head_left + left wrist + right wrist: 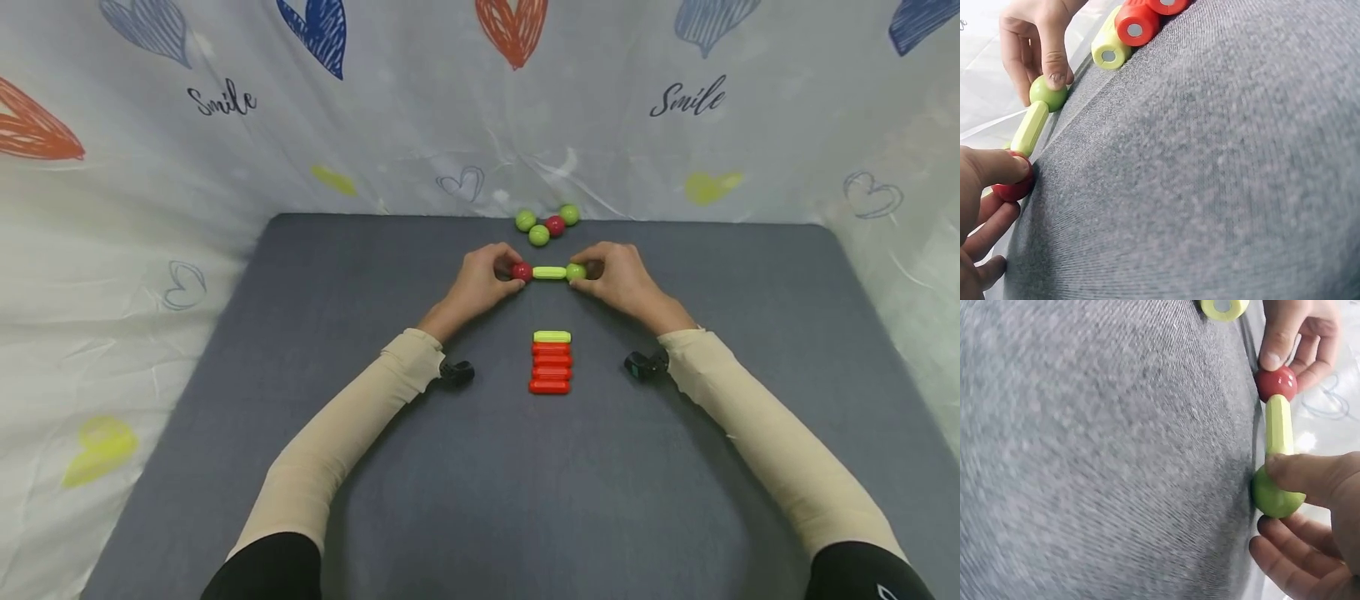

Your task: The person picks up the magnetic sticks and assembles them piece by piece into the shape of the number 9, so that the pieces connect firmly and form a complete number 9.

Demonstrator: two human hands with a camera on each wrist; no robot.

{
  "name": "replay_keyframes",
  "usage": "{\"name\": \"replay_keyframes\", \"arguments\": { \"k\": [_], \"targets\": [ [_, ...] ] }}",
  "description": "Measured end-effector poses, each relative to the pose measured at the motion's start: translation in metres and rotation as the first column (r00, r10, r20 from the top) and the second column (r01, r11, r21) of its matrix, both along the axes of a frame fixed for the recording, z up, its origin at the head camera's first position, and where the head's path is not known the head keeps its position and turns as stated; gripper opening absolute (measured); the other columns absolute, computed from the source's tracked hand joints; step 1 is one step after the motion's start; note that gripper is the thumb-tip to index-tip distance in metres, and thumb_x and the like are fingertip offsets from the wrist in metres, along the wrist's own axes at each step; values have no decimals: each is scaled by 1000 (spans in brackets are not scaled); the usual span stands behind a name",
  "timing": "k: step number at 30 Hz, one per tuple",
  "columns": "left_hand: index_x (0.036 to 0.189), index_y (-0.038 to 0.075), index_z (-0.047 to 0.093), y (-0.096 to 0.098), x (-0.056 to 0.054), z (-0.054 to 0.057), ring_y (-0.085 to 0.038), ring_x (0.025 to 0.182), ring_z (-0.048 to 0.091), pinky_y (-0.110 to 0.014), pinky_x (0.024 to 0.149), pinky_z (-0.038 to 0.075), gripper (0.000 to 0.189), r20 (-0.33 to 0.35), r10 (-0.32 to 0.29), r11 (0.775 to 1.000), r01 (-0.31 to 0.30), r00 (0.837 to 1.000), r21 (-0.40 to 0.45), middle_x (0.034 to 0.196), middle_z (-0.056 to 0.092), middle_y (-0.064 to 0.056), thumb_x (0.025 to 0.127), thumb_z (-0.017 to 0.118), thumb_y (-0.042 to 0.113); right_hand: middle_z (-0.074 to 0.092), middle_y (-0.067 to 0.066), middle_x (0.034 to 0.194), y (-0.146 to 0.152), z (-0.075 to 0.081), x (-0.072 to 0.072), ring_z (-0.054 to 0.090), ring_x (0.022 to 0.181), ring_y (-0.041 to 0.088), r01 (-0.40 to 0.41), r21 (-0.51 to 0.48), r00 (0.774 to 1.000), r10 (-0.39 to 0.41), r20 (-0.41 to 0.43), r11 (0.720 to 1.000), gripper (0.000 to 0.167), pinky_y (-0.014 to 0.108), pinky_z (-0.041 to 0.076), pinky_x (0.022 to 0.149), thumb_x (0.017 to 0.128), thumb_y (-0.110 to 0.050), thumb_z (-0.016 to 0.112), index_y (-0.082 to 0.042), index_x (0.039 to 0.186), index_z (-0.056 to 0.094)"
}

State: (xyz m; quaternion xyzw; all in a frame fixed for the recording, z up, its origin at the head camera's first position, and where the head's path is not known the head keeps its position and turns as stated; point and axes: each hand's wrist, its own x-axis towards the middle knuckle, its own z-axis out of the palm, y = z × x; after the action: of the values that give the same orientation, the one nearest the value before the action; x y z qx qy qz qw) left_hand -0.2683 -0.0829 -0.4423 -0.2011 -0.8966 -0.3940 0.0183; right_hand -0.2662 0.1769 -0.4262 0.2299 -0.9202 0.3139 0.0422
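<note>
Between the two hands lies a yellow-green rod [550, 272] with a red ball [522, 271] at its left end and a green ball [576, 272] at its right end. The left hand [482, 279] pinches the red ball between thumb and fingers. With thumb and fingertips the right hand [617, 279] pinches the green ball. In the right wrist view the right thumb [1300, 474] lies over the joint of rod and green ball [1275, 497]. The left wrist view has the left thumb on the red ball [1015, 181], and the rod [1030, 128] spans to the green one.
Nearer the body, a yellow-green rod [552, 337] and several red rods [551, 372] lie side by side in a column. Behind the hands sit loose green balls [538, 236] and a red ball [555, 225], close to the patterned white sheet [405, 142]. Grey cloth [465, 483] covers the table.
</note>
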Motion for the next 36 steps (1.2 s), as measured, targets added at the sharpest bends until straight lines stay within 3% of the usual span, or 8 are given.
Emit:
{"name": "replay_keyframes", "arguments": {
  "k": [7, 18, 22, 25, 27, 31, 33, 36],
  "targets": [
    [110, 10, 68, 5, -1, 0, -13, 92, 66, -31, 84, 51, 28, 0, -3, 1000, 3, 1000, -17, 105, 67, -4, 85, 82, 15, 71, 17, 99, 1, 2, 1, 66, 84, 29, -12, 44, 1000, 13, -19, 999, 31, 45, 53, 75, 81, -9, 84, 2, 109, 75],
    [117, 8, 70, 4, -1, 4, -15, 97, 66, -31, 88, 50, 33, -34, -33, 999, 32, 999, -17, 110, 68, -5, 87, 81, 16, 72, 18, 99, 2, 6, 0, 69, 85, 29, -20, 25, 1000, 21, -21, 999, 30, 45, 54, 76, 80, -6, 85, 3, 107, 75],
    [117, 7, 71, 4, 4, 11, -17, 98, 66, -31, 89, 49, 32, -101, -46, 999, 43, 994, -33, 109, 67, -6, 88, 78, 18, 72, 18, 100, 3, 4, 0, 69, 86, 29, -20, 22, 1000, 21, -17, 1000, 31, 45, 54, 77, 80, -6, 85, 3, 108, 75],
    [113, 6, 73, 8, 12, 20, -17, 94, 65, -31, 85, 50, 26, -164, -110, 992, 99, 980, -79, 104, 67, -6, 89, 76, 17, 72, 17, 100, 4, 3, 0, 69, 86, 29, -23, 22, 1000, 24, -17, 999, 32, 45, 54, 77, 80, -7, 85, 3, 109, 75],
    [111, 7, 74, 12, 19, 27, -15, 92, 65, -30, 83, 51, 24, -170, -188, 975, 163, 967, -148, 101, 68, -4, 90, 75, 19, 72, 17, 100, 4, 3, -1, 68, 86, 28, -25, 22, 1000, 25, -17, 999, 31, 44, 54, 76, 80, -7, 85, 2, 109, 75],
    [113, 10, 75, 24, 32, 35, -10, 93, 65, -28, 82, 51, 28, -47, -344, 900, 316, 938, -299, 104, 69, 2, 91, 75, 28, 72, 16, 99, 3, 4, -1, 68, 84, 27, -32, 24, 999, 32, -17, 999, 30, 44, 54, 75, 81, -7, 85, 2, 108, 76],
    [113, 13, 76, 29, 36, 36, -8, 92, 64, -27, 81, 51, 29, 21, -376, 864, 359, 926, -354, 105, 70, 4, 91, 75, 31, 72, 17, 99, 2, 4, -2, 68, 85, 28, -44, 28, 999, 44, -12, 999, 30, 45, 54, 75, 81, -8, 84, 2, 108, 76],
    [111, 15, 77, 33, 37, 35, -5, 90, 63, -25, 80, 51, 26, 83, -389, 834, 389, 918, -392, 103, 71, 5, 90, 76, 30, 71, 17, 100, 0, 5, -2, 68, 86, 28, -57, 35, 998, 57, -4, 998, 30, 45, 54, 76, 83, -9, 84, 2, 110, 75]
  ]
}}
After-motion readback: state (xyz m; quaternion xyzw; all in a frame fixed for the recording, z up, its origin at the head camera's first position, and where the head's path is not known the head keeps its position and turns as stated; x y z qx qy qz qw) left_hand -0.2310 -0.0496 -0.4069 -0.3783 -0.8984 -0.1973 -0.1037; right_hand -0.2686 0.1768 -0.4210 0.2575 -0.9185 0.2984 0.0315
